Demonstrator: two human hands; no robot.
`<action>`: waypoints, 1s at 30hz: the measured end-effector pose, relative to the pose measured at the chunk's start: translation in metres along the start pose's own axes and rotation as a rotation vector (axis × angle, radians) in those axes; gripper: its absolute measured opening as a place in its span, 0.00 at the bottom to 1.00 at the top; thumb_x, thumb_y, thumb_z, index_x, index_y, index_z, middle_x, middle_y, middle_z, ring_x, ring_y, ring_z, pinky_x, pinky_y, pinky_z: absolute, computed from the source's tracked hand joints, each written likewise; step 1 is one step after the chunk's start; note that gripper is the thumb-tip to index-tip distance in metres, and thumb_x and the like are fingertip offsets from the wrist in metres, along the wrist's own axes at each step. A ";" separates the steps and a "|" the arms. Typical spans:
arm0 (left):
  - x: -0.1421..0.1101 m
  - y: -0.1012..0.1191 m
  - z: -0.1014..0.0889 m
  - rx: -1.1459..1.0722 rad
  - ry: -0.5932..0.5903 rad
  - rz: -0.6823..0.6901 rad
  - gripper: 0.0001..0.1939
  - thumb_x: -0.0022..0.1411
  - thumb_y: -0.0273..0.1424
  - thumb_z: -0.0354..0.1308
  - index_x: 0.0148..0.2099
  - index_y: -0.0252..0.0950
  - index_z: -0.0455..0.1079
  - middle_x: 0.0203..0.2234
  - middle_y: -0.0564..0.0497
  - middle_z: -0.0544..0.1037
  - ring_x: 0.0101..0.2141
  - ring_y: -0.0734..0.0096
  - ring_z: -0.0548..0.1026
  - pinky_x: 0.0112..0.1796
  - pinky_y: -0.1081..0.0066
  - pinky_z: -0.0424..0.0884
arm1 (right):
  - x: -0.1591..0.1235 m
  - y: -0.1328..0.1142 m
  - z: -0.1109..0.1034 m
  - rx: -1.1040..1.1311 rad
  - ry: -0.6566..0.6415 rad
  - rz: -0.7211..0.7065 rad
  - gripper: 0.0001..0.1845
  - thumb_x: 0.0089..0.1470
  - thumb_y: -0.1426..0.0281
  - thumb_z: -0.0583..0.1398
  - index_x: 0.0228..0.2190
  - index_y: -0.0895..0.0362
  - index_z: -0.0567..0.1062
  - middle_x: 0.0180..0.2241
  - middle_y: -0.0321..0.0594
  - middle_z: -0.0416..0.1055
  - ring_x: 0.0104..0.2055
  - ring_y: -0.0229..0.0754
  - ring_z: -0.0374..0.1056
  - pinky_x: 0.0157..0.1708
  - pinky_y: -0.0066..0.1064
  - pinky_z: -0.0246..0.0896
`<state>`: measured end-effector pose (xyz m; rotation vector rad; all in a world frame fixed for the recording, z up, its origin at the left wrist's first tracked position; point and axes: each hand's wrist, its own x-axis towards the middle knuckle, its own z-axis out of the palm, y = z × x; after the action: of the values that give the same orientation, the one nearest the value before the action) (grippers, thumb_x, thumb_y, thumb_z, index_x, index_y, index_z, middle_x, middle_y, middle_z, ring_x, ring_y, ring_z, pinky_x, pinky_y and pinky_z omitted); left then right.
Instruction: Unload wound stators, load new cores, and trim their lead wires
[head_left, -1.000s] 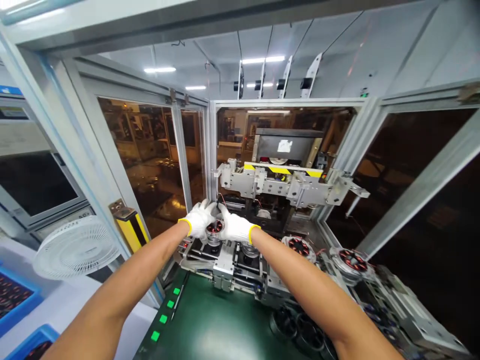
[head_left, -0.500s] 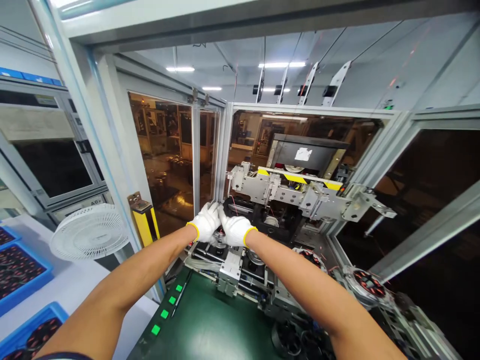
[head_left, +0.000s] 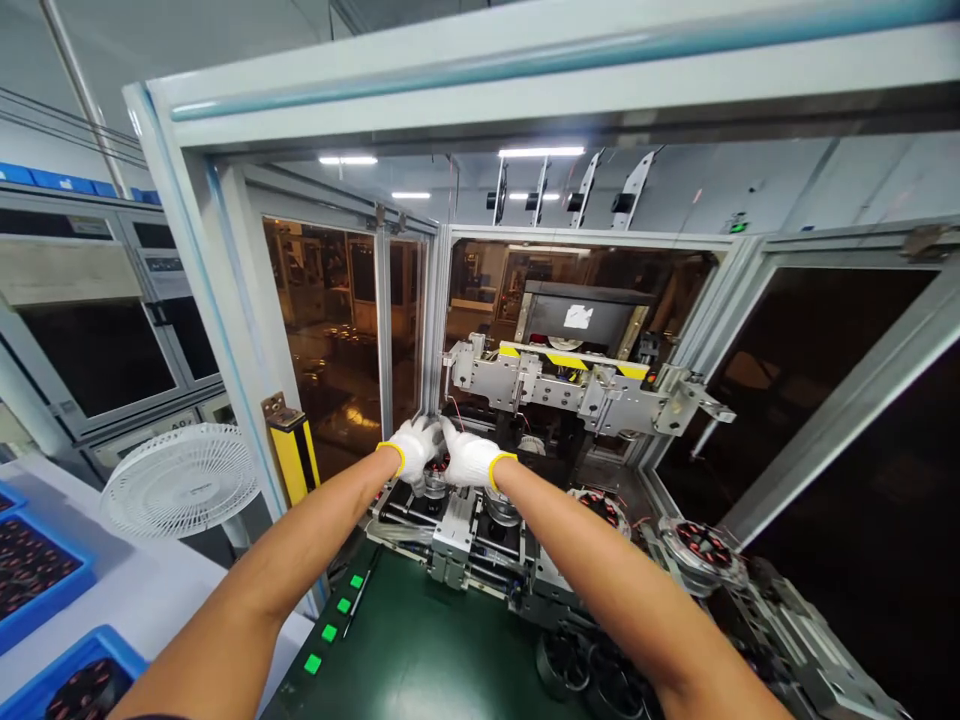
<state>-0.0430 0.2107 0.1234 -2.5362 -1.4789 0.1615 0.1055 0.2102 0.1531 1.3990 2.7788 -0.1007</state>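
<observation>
My left hand (head_left: 416, 447), in a white knit glove with a yellow cuff, curls round the left side of a motor stator (head_left: 437, 467) with red-copper windings. My right hand (head_left: 471, 460), gloved alike, closes on it from the right, with the thumb side toward the top. The stator sits on a round metal holder at the leftmost station of the winding machine (head_left: 454, 530). A thin copper-coloured wire (head_left: 456, 408) runs down just behind my hands. My fingertips are partly hidden, so their exact hold is unclear.
More wound stators (head_left: 703, 543) sit on holders to the right. Above them spans a metal crossbar (head_left: 555, 385) with yellow-black marking. Green buttons (head_left: 328, 633) line the green work surface (head_left: 435, 650), with black rings (head_left: 562, 660) at its right. A white fan (head_left: 184, 480) and blue trays (head_left: 86, 575) stand left.
The camera view swings and tilts between frames. Both hands stay at the leftmost stator; the fingers shift slightly, and its windings show again after being mostly covered half a second ago.
</observation>
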 end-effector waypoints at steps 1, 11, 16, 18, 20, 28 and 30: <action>-0.001 -0.002 0.005 -0.008 -0.015 0.007 0.38 0.39 0.48 0.68 0.52 0.33 0.70 0.62 0.37 0.53 0.58 0.35 0.51 0.53 0.48 0.55 | 0.004 0.000 0.005 0.003 -0.014 -0.001 0.56 0.40 0.65 0.63 0.64 0.65 0.41 0.43 0.56 0.72 0.41 0.51 0.72 0.34 0.33 0.67; 0.005 -0.006 0.037 -0.011 -0.042 -0.023 0.62 0.34 0.48 0.68 0.65 0.24 0.48 0.63 0.23 0.50 0.60 0.31 0.50 0.55 0.43 0.52 | 0.025 -0.006 0.033 -0.103 -0.087 -0.090 0.60 0.30 0.63 0.68 0.62 0.67 0.49 0.44 0.60 0.72 0.40 0.55 0.73 0.34 0.36 0.69; 0.000 -0.005 0.028 -0.016 0.060 -0.032 0.60 0.37 0.44 0.67 0.66 0.22 0.44 0.63 0.23 0.50 0.62 0.35 0.47 0.58 0.44 0.43 | 0.016 -0.012 0.032 -0.176 0.049 -0.087 0.59 0.34 0.56 0.66 0.62 0.67 0.49 0.48 0.67 0.68 0.43 0.61 0.71 0.39 0.45 0.67; -0.001 -0.010 0.008 -0.032 0.117 -0.067 0.58 0.38 0.41 0.66 0.65 0.21 0.43 0.62 0.24 0.52 0.62 0.37 0.48 0.59 0.45 0.42 | 0.016 -0.013 0.017 -0.180 0.093 -0.079 0.58 0.38 0.55 0.64 0.62 0.67 0.47 0.47 0.66 0.69 0.43 0.62 0.71 0.39 0.46 0.66; -0.007 -0.015 -0.017 -0.055 0.183 -0.117 0.55 0.41 0.39 0.65 0.65 0.20 0.43 0.61 0.25 0.53 0.61 0.39 0.50 0.59 0.49 0.44 | 0.012 -0.016 -0.003 -0.174 0.166 -0.076 0.55 0.41 0.55 0.62 0.63 0.65 0.45 0.48 0.64 0.68 0.43 0.61 0.70 0.40 0.47 0.65; -0.126 0.045 -0.011 -0.401 0.178 -0.299 0.15 0.57 0.42 0.53 0.46 0.45 0.69 0.51 0.51 0.69 0.43 0.62 0.73 0.38 0.67 0.68 | -0.109 -0.035 -0.055 0.209 0.333 -0.335 0.44 0.49 0.53 0.59 0.63 0.49 0.49 0.46 0.40 0.72 0.39 0.47 0.71 0.41 0.35 0.64; -0.155 0.077 0.024 -0.528 0.116 -0.343 0.11 0.55 0.41 0.56 0.39 0.43 0.70 0.49 0.52 0.70 0.43 0.64 0.73 0.39 0.69 0.68 | -0.135 -0.022 -0.058 0.382 0.489 -0.277 0.39 0.53 0.56 0.57 0.63 0.49 0.50 0.49 0.38 0.71 0.38 0.41 0.70 0.41 0.33 0.64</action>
<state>-0.0582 0.0418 0.0818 -2.5327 -2.0942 -0.4798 0.1686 0.0926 0.2194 1.2181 3.5057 -0.3571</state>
